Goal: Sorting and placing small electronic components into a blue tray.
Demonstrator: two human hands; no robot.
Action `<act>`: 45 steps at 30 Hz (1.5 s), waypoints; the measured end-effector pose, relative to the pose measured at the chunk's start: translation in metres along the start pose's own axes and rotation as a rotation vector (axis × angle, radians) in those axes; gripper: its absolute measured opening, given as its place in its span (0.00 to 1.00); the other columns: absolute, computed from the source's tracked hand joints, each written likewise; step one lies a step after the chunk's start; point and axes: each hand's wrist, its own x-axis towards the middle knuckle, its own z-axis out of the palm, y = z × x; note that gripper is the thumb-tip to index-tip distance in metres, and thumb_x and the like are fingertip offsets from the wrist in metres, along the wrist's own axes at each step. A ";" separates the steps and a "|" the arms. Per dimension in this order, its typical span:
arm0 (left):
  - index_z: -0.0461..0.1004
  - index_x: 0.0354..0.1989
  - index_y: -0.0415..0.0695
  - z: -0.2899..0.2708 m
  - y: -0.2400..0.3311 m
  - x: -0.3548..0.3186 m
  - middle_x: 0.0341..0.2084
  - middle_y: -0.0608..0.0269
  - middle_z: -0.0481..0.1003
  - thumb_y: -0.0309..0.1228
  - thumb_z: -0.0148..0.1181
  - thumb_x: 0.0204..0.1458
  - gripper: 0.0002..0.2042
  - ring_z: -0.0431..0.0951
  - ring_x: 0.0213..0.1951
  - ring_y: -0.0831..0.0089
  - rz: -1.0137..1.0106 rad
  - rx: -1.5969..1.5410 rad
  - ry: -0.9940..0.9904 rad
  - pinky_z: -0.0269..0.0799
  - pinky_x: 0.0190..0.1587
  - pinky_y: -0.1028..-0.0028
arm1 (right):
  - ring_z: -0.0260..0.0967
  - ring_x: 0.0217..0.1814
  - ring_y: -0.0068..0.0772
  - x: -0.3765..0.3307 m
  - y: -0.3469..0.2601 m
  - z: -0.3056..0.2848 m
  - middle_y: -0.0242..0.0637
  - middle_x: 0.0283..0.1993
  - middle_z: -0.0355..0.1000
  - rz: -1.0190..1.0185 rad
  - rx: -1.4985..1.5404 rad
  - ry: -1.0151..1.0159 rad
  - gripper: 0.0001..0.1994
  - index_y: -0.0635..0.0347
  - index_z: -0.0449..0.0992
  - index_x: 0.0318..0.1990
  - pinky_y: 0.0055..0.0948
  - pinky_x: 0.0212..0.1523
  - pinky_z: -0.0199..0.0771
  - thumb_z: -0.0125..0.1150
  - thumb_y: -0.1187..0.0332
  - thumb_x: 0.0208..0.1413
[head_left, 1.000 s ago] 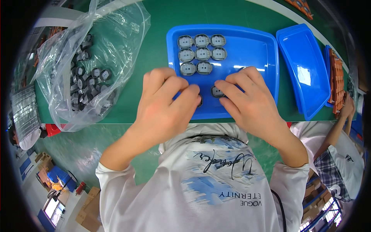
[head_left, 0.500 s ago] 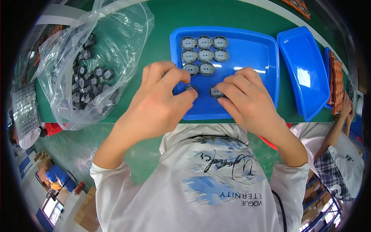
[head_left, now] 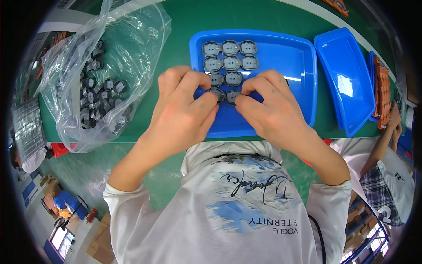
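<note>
A blue tray lies on the green table with several round grey parts set in rows at its left end. My left hand pinches one grey part at the front of those rows. Right beside it, my right hand grips another grey part with its fingertips. Both hands rest over the tray's near half and hide much of its floor.
A clear plastic bag holding several more grey parts lies to the left. A second, empty blue tray stands tilted on the right, with an orange rack beyond it. Another person's arm shows at the right edge.
Both hands have slid forward and to the left in the tray, bringing their two parts up against the front row of placed parts.
</note>
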 end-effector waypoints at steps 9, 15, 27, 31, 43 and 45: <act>0.78 0.26 0.40 0.003 -0.004 -0.002 0.39 0.58 0.73 0.24 0.70 0.36 0.08 0.68 0.47 0.54 -0.004 0.004 0.013 0.64 0.47 0.59 | 0.67 0.45 0.41 0.004 -0.002 0.006 0.36 0.39 0.71 0.039 -0.002 0.044 0.09 0.61 0.80 0.32 0.36 0.44 0.71 0.71 0.76 0.39; 0.79 0.30 0.41 -0.035 -0.018 -0.009 0.35 0.60 0.74 0.23 0.71 0.40 0.08 0.71 0.41 0.56 -0.086 -0.003 0.122 0.68 0.43 0.62 | 0.68 0.47 0.45 0.003 -0.003 -0.028 0.39 0.45 0.72 0.140 -0.051 0.035 0.19 0.61 0.80 0.46 0.39 0.47 0.72 0.72 0.74 0.43; 0.78 0.42 0.40 -0.097 -0.081 -0.045 0.33 0.53 0.76 0.23 0.66 0.49 0.11 0.77 0.34 0.55 -0.572 0.211 -0.005 0.72 0.38 0.64 | 0.72 0.47 0.47 -0.015 0.011 -0.051 0.44 0.49 0.69 0.284 -0.112 -0.191 0.19 0.62 0.77 0.50 0.38 0.46 0.74 0.68 0.78 0.47; 0.78 0.38 0.38 -0.093 -0.029 -0.031 0.29 0.56 0.76 0.24 0.69 0.46 0.11 0.77 0.32 0.58 -0.425 0.147 0.107 0.72 0.35 0.64 | 0.72 0.47 0.46 -0.018 0.012 -0.048 0.44 0.49 0.69 0.306 -0.054 -0.201 0.19 0.62 0.77 0.49 0.38 0.47 0.75 0.70 0.75 0.47; 0.76 0.26 0.42 -0.004 0.018 -0.015 0.20 0.63 0.65 0.30 0.74 0.39 0.11 0.67 0.24 0.64 -0.082 -0.005 0.051 0.61 0.29 0.65 | 0.73 0.42 0.44 -0.018 0.011 -0.041 0.41 0.45 0.70 0.214 0.103 -0.217 0.17 0.61 0.77 0.46 0.36 0.43 0.75 0.71 0.71 0.48; 0.75 0.24 0.42 -0.007 0.014 -0.015 0.21 0.64 0.64 0.29 0.73 0.39 0.10 0.67 0.24 0.65 -0.048 -0.042 0.082 0.60 0.29 0.66 | 0.72 0.42 0.42 -0.018 0.010 -0.042 0.40 0.44 0.71 0.332 0.152 -0.129 0.16 0.62 0.77 0.46 0.36 0.42 0.76 0.71 0.73 0.48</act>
